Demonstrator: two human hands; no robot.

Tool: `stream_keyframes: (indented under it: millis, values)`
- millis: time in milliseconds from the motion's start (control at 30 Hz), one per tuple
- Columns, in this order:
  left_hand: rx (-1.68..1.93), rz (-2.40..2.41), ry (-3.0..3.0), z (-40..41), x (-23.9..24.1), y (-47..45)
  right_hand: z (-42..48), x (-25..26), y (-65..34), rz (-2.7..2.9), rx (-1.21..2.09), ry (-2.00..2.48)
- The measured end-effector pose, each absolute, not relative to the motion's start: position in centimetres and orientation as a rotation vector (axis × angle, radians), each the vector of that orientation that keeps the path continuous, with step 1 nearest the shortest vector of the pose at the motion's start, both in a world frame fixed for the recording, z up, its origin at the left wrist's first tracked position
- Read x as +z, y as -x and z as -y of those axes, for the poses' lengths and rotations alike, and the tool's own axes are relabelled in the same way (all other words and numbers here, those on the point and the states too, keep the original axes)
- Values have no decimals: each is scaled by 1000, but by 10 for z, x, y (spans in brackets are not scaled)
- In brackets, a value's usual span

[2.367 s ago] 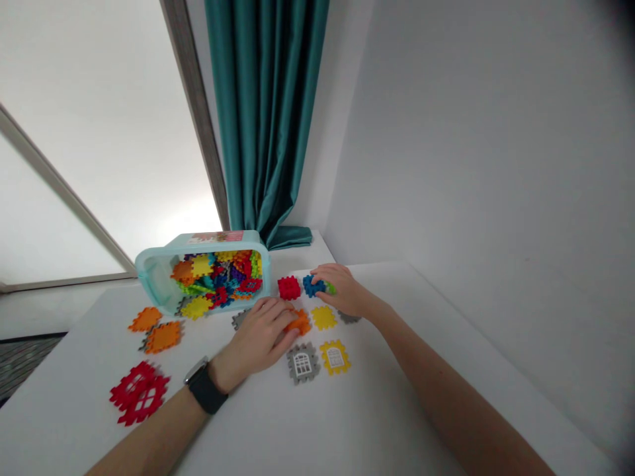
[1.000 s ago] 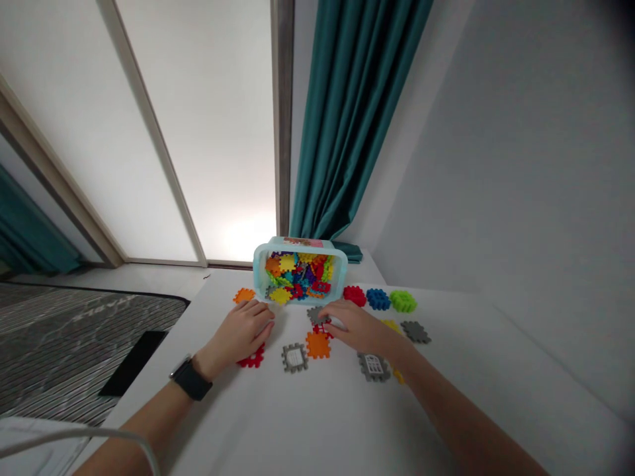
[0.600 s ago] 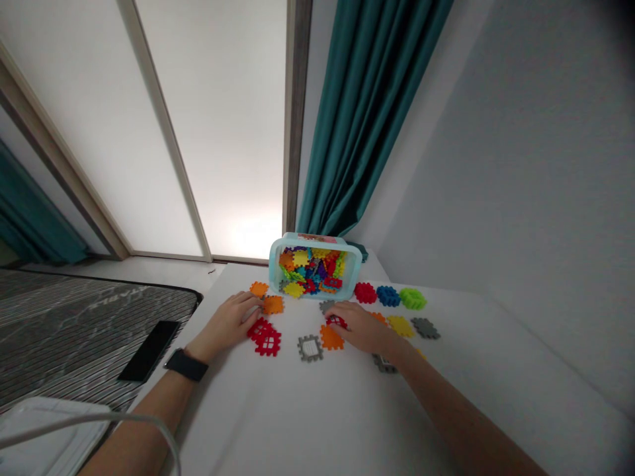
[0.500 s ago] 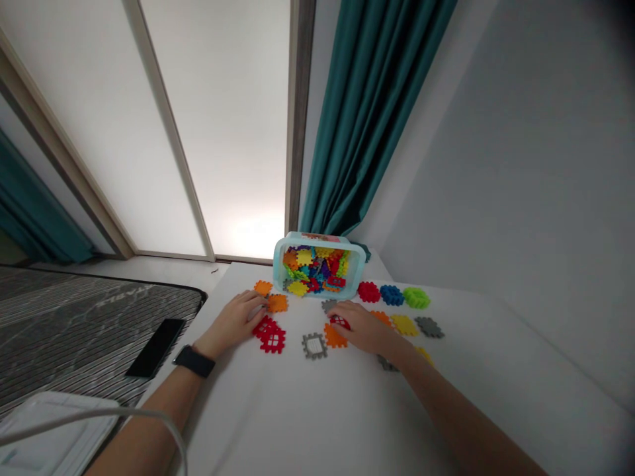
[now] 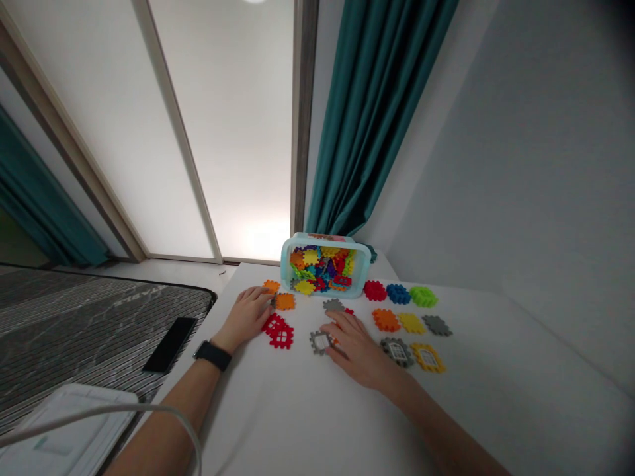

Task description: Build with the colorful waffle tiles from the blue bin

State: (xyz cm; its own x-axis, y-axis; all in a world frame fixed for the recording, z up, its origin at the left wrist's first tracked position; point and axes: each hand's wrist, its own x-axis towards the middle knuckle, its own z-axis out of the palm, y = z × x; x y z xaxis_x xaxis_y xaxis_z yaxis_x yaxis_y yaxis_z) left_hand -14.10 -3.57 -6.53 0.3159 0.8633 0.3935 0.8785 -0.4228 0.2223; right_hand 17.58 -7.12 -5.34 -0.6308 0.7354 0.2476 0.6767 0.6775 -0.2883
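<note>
My left hand [image 5: 247, 316] lies flat on the white table [image 5: 307, 410], fingers stretched toward an orange tile [image 5: 284, 301]. Two red window tiles [image 5: 278, 331] lie just right of that hand. My right hand [image 5: 354, 348] rests palm down with its fingers spread, next to a grey window tile [image 5: 321, 341]. A sliver of orange shows at its fingers. A grey tile [image 5: 333, 305] lies just beyond its fingertips. A light blue bin [image 5: 366, 266] lies tipped on its side, full of coloured tiles.
Red [image 5: 375, 290], blue [image 5: 398, 293] and green [image 5: 423, 296] stacks stand right of the bin. Orange, yellow and grey tiles and two window tiles [image 5: 397, 351] lie to the right. A phone [image 5: 171, 335] lies on the striped mattress at left. A wall stands at right.
My right hand has drawn back toward me, uncovering the tiles to its right. My left hand stays by the orange tile. The view has shifted a little.
</note>
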Motion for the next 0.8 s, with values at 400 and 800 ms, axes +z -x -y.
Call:
stream_keyframes:
  millis: [400,800]
  values:
    - [-639,1734,2613,37,-62,142,95,-63,-162,2521,276,1138]
    - [-472,1538,2840,56,-45,120,91,-65,-166,2544,346,1113]
